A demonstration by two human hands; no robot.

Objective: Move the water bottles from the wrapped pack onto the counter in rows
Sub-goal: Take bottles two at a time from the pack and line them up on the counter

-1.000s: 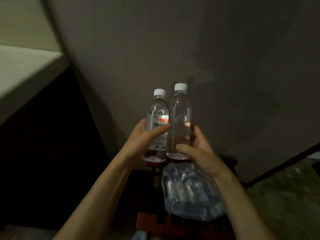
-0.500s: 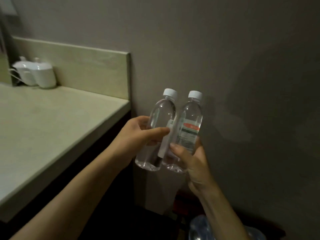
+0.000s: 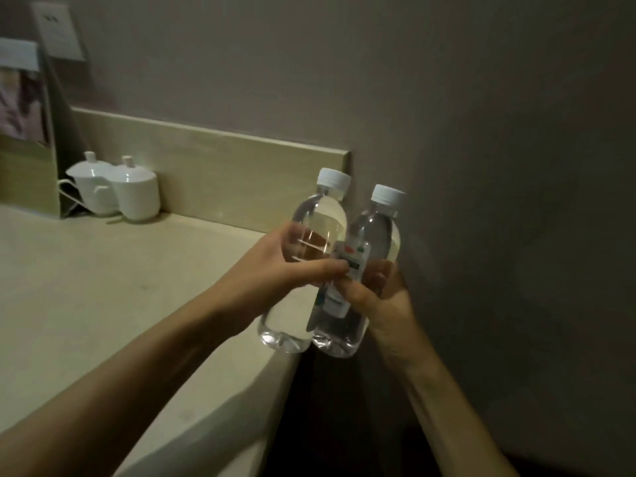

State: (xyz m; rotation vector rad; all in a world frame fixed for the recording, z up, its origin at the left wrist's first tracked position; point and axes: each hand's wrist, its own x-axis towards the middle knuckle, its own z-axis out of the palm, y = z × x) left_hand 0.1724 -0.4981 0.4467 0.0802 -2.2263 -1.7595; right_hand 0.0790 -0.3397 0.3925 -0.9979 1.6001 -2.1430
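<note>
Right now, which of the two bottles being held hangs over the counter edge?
The left bottle, gripped by the left hand; its base shows against the counter. The right bottle, in the right hand, hangs past the edge.

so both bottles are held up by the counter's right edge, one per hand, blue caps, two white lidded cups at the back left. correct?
One thing is off: the caps are white, not blue, as the head view shows. The left hand grips the left bottle, the right hand grips the right bottle, both held up by the counter's right edge, with two white lidded cups at the back left.
</note>
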